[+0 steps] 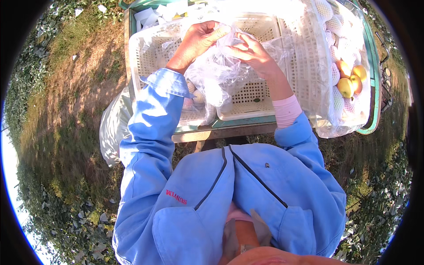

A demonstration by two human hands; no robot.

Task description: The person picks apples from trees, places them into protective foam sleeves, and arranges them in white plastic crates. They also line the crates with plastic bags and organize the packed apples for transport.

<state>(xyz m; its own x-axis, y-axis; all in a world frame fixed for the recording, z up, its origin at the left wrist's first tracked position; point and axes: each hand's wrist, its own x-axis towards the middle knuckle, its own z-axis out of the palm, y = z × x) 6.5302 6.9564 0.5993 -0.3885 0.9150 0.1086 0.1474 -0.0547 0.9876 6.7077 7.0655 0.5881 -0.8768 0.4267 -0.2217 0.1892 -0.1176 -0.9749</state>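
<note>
Clear plastic film (215, 68), crumpled and apparently a bag or liner, hangs between my two hands above the crates. My left hand (200, 39) pinches its upper edge between thumb and fingers. On the other side my right hand (253, 54) grips the film with its fingertips, fingers partly spread. Beneath the film, a white perforated plastic crate (134, 54) on the left holds several round fruits in foam nets (198, 96). Beside it stands another white crate (243, 114), with its floor holes showing and a small green leaf (256, 100) inside.
The crates rest on a green-framed cart (265, 120). At right, a plastic-lined crate (303, 79) holds net-wrapped fruit and several bare yellow-red fruits (345, 87), likely apples. White pieces (145, 16) lie at the back left. A white sack (114, 129) hangs beside the cart.
</note>
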